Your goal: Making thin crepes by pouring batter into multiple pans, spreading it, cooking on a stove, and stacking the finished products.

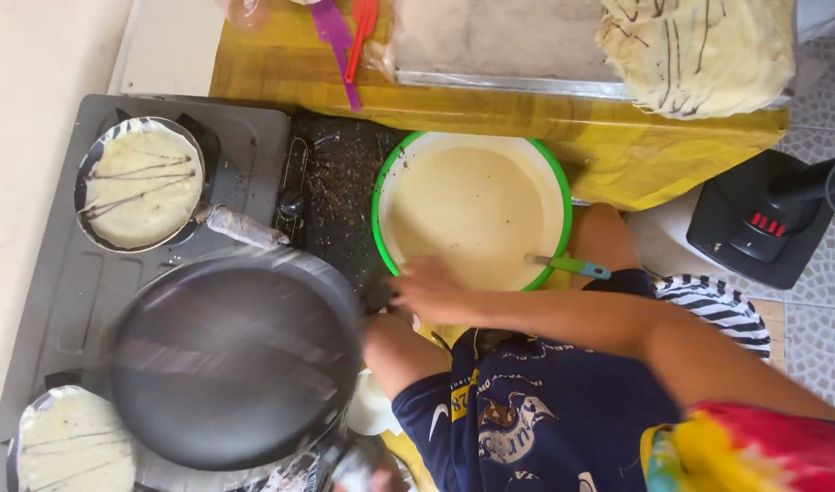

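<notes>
Left to right: two small pans with striped crepes, one (142, 185) at the stove's (62, 301) far end and one (71, 442) at its near end, then one large dark pan (233, 357) (blurred). The left hand (358, 472) grips its handle at the bottom edge; fingers unclear. The right hand (428, 290), fingers blurred too, reaches over one green-rimmed batter bowl (472, 211) holding one ladle (568, 265). One crepe stack (700, 50) lies far right.

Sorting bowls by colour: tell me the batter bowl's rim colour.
Green rim, white inside; the head view shows it.
</notes>
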